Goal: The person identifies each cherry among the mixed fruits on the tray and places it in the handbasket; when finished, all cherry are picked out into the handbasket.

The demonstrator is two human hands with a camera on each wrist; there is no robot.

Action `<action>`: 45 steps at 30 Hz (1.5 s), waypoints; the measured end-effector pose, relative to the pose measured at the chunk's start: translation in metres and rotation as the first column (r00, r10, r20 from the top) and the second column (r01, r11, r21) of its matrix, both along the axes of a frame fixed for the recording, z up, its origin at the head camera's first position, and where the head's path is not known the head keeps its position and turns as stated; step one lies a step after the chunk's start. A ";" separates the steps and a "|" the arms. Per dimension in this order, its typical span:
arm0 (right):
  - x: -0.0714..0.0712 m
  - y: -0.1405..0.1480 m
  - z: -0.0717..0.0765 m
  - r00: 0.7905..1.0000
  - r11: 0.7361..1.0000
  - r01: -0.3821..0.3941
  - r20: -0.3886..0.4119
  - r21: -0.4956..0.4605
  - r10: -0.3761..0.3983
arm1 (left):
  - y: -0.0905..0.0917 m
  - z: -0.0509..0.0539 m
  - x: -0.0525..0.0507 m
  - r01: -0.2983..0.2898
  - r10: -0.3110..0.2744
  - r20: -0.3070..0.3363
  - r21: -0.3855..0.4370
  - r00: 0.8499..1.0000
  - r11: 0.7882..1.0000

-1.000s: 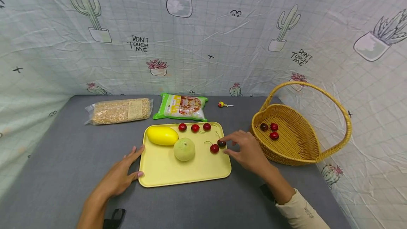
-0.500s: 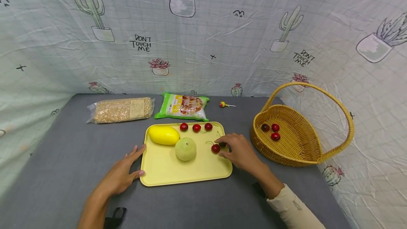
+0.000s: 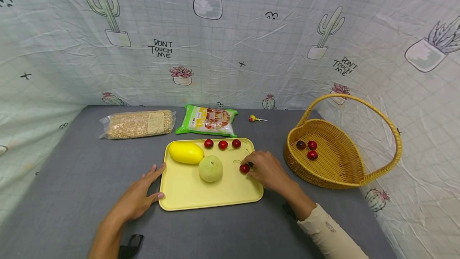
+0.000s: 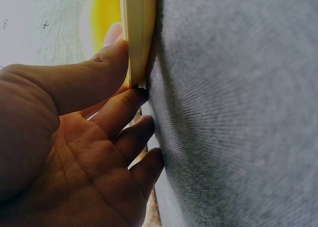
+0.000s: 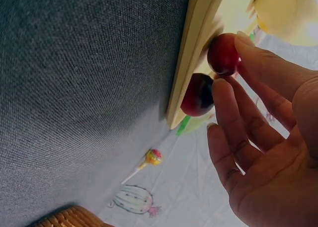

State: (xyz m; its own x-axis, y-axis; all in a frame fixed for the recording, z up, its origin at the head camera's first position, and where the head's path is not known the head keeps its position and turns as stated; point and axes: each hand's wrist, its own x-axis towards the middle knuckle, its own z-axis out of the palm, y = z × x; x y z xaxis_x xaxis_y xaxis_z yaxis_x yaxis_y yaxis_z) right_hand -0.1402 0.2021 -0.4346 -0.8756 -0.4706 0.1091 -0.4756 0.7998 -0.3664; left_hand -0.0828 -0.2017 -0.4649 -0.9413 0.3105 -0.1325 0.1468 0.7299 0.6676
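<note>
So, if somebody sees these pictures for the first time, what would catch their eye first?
Probably the pale yellow tray in the middle of the grey table, with a bright yellow fruit and a round green fruit on it. Next may come the woven basket to its right, with three cherries inside. Then the right hand, pinching a red cherry at the tray's right side.
</note>
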 end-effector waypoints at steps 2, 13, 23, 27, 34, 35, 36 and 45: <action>0.000 0.000 -0.001 1.000 1.000 -0.005 0.010 0.002 0.005 | 0.001 0.000 0.000 -0.003 0.003 0.004 0.001 1.000 1.000; 0.002 0.001 -0.004 0.999 0.999 -0.036 0.010 0.001 0.036 | 0.001 0.001 -0.001 -0.009 0.009 0.014 -0.018 1.000 1.000; 0.008 0.002 0.001 0.999 0.999 -0.039 0.008 -0.017 0.040 | 0.001 -0.001 0.000 -0.006 0.006 0.007 -0.007 1.000 1.000; 0.011 0.002 0.004 0.999 0.999 -0.035 -0.004 -0.014 0.035 | 0.000 -0.001 0.000 -0.004 0.004 0.005 -0.011 1.000 1.000; 0.015 0.004 0.008 0.998 0.999 -0.045 -0.036 -0.022 0.044 | 0.000 -0.001 0.000 -0.005 0.005 -0.003 -0.007 1.000 1.000; 0.016 0.004 0.009 0.998 0.999 -0.045 -0.042 -0.026 0.044 | 0.000 -0.002 0.000 -0.004 0.004 -0.003 -0.007 1.000 1.000; 0.017 0.004 0.009 0.998 0.999 -0.045 -0.047 -0.030 0.043 | 0.000 -0.002 0.000 -0.003 0.003 -0.002 -0.005 1.000 1.000; 0.020 0.009 0.018 0.995 0.999 -0.015 -0.097 -0.044 0.010 | 0.000 -0.001 -0.001 -0.002 0.003 0.007 -0.013 1.000 1.000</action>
